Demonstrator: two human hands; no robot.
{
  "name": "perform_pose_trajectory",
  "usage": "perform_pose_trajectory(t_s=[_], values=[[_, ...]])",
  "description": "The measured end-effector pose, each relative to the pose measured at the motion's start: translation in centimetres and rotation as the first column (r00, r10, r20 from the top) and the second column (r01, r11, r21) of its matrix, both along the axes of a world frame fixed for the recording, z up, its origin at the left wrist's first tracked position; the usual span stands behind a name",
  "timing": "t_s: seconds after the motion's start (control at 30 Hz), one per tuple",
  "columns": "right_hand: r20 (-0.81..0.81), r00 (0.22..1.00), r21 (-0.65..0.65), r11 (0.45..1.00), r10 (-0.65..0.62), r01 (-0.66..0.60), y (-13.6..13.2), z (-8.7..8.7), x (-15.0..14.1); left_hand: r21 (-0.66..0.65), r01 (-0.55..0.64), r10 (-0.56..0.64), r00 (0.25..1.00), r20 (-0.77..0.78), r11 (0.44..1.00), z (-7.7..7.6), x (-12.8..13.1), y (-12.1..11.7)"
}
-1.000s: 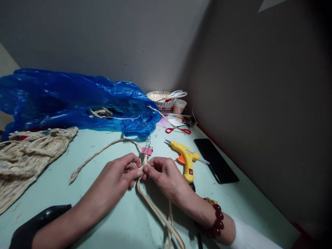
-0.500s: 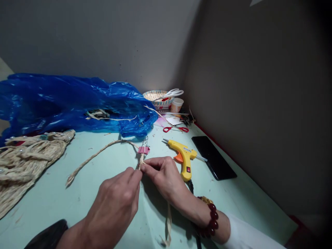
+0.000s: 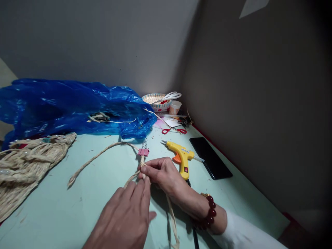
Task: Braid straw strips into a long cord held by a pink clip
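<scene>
A pink binder clip [image 3: 143, 152] grips the top of a pale raffia braid [image 3: 142, 161] on the table. My right hand [image 3: 166, 174] pinches the braid just below the clip, thumb against forefinger. Right beside it, my left hand [image 3: 127, 211] has its fingers stretched out, their tips touching the strands, and its thumb stands apart. One loose raffia strand [image 3: 132, 177] bows out left of the braid, and another strand [image 3: 173, 219] hangs below my right wrist. From the clip, a finished-looking thin raffia cord [image 3: 97, 155] curves away to the left.
A yellow glue gun [image 3: 184, 155] lies right of my hands, beside a black phone [image 3: 211, 157]. Behind are red-handled scissors [image 3: 173, 131], a paper cup [image 3: 175, 108], a basket [image 3: 146, 98] and a blue plastic bag [image 3: 64, 107]. Woven raffia work [image 3: 33, 166] covers the left side.
My left hand has moved down slightly and its fingers have straightened, with the thumb now apart. A strand left of the braid has come into view. My right hand keeps its pinch.
</scene>
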State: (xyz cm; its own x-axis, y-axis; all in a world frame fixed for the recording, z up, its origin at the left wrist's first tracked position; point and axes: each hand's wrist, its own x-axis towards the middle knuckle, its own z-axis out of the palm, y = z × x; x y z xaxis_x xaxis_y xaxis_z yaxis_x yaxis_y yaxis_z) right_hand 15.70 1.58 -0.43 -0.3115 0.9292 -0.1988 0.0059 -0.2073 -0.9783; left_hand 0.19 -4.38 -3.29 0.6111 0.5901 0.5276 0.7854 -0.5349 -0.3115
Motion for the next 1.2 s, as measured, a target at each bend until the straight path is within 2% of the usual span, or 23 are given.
perform_pose_trajectory(t_s=[0.07,0.1,0.13,0.17,0.2,0.23,0.27,0.3,0.33,0.37,0.4,0.43,0.47,0.53,0.63,0.7,0.83,0.97,1.07,1.2], values=[[-0.017,1.0,-0.02,1.0,-0.006,0.006,0.1,0.1,0.3,-0.246,0.11,-0.101,0.994,0.05,0.963,2.6,-1.0,0.5],[-0.022,1.0,-0.016,1.0,-0.004,0.004,0.1,0.1,0.4,-0.333,0.137,-0.093,0.985,0.146,0.933,4.2,-1.5,1.0],[-0.022,1.0,-0.003,1.0,0.002,-0.002,0.1,0.2,0.5,-0.39,0.144,-0.047,0.968,0.247,0.91,5.6,-2.0,1.8],[-0.022,1.0,0.014,1.0,0.006,-0.006,0.1,0.2,0.6,-0.513,0.128,0.048,0.948,0.315,0.849,6.8,-2.2,2.8],[-0.028,1.0,0.028,1.0,0.008,-0.007,0.1,0.1,0.6,-0.591,0.134,0.159,0.895,0.417,0.796,7.6,-2.4,3.8],[-0.038,0.999,0.039,0.999,0.013,-0.011,0.1,0.1,0.6,-0.693,0.16,0.272,0.84,0.469,0.703,7.9,-2.3,4.8],[-0.053,0.998,0.047,0.999,0.018,-0.016,0.1,0.1,0.6,-0.782,0.238,0.352,0.791,0.5,0.576,7.8,-2.1,5.7],[-0.067,0.997,0.057,0.998,0.026,-0.022,0.0,0.1,0.5,-0.828,0.381,0.402,0.739,0.54,0.411,7.3,-1.8,6.3],[-0.075,0.997,0.07,0.997,0.036,-0.031,0.0,0.1,0.5,-0.811,0.519,0.478,0.658,0.581,0.272,6.5,-1.4,6.8],[-0.071,0.997,0.087,0.995,0.044,-0.038,0.0,0.0,0.4,-0.77,0.616,0.565,0.58,0.587,0.167,5.6,-1.0,7.1],[-0.053,0.997,0.106,0.993,0.048,-0.042,-0.1,0.0,0.4,-0.726,0.678,0.641,0.509,0.574,0.112,4.7,-0.7,7.2],[-0.026,0.999,0.127,0.991,0.046,-0.042,-0.1,0.0,0.4,-0.673,0.735,0.697,0.44,0.566,0.084,3.9,-0.5,7.1],[0.007,0.999,0.145,0.989,0.04,-0.041,-0.1,0.0,0.5,-0.639,0.766,0.736,0.392,0.551,0.07,3.3,-0.3,7.0],[0.072,0.997,0.181,0.982,0.035,-0.047,-0.1,0.0,0.6,-0.6,0.798,0.772,0.348,0.532,0.053,2.7,-0.2,6.8],[0.147,0.989,0.222,0.973,0.034,-0.066,0.0,0.0,0.6,-0.59,0.807,0.778,0.357,0.518,0.022,2.9,-0.4,6.8],[0.173,0.984,0.243,0.967,0.037,-0.079,0.0,-0.1,0.6,-0.612,0.79,0.766,0.381,0.518,0.02,3.1,-0.5,7.0],[0.192,0.98,0.314,0.944,0.045,-0.104,-0.2,-0.1,0.5,-0.71,0.698,0.734,0.437,0.52,0.087,3.1,-0.4,7.3],[0.272,0.962,0.375,0.922,-0.007,-0.099,-0.6,0.2,0.3,-0.709,0.687,0.744,0.389,0.543,0.158,2.8,-0.2,7.2],[0.299,0.954,0.394,0.914,-0.031,-0.094,-0.9,0.4,0.2,-0.697,0.699,0.78,0.344,0.523,0.159,2.8,-0.1,7.1],[0.38,0.923,0.397,0.912,-0.066,-0.098,-1.1,0.2,0.1,-0.698,0.702,0.811,0.323,0.488,0.14,2.9,0.0,6.8]])
